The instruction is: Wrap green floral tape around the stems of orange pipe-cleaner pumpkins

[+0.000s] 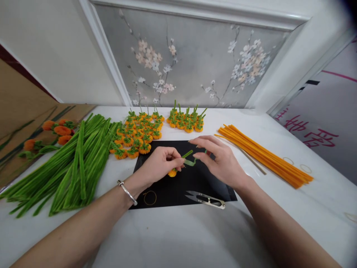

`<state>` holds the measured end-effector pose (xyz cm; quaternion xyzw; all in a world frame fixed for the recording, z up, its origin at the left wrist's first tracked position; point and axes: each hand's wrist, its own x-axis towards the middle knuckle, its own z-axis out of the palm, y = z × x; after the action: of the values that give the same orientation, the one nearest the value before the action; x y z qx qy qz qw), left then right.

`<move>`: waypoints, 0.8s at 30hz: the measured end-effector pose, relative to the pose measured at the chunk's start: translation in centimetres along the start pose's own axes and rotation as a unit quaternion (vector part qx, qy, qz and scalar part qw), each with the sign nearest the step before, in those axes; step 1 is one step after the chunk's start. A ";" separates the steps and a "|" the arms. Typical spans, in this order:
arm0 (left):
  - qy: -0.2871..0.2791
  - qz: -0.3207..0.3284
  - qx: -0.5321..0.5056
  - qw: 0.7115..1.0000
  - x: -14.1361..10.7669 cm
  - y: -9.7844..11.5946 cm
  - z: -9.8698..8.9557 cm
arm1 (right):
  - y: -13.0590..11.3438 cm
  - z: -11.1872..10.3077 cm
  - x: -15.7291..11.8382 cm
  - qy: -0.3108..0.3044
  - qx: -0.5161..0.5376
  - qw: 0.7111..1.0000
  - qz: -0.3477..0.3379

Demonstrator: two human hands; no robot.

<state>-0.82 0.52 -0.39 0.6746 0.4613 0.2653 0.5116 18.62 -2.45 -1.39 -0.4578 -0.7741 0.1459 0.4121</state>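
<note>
My left hand pinches a small orange pumpkin-like piece with a green fuzzy stem pointing up to the right. From its fingertips a pale green tape strip runs toward my right hand. The right hand's fingers are curved and spread, with thumb and forefinger apart; a bit of green shows behind them, and whether they hold it is hidden. Both hands are above a black mat. Silver thread snips lie on the mat's front right edge.
Green fuzzy stems lie left, beside orange flowers. Several finished orange pieces stand behind the mat, with more stemmed ones to their right. Orange stems and a thin stick lie right on the white table.
</note>
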 end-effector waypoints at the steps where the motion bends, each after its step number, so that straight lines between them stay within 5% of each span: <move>1: -0.015 -0.003 0.003 1.000 -0.1 0.2 0.1 | 0.1 0.1 0.0 -0.005 0.001 1.000 -0.027; 6: -0.074 0.028 0.051 0.996 -0.4 0.3 0.2 | 0.6 0.6 -0.4 -0.043 -0.022 0.997 -0.067; 12: -0.025 0.093 0.209 0.973 -0.9 -0.1 0.3 | 0.1 0.7 -0.5 -0.064 -0.077 0.991 -0.090; 19: -0.025 0.099 0.201 0.974 -1.2 0.1 0.4 | -0.5 0.9 -0.4 -0.062 0.117 0.987 0.092; 24: -0.062 0.077 0.121 0.988 -1.1 0.2 0.1 | -0.4 1.1 -0.4 -0.104 0.219 0.961 0.132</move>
<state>-1.14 -0.57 -0.07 0.7804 0.4039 0.2037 0.4317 17.63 -2.82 -2.04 -0.4368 -0.6942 0.4122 0.3967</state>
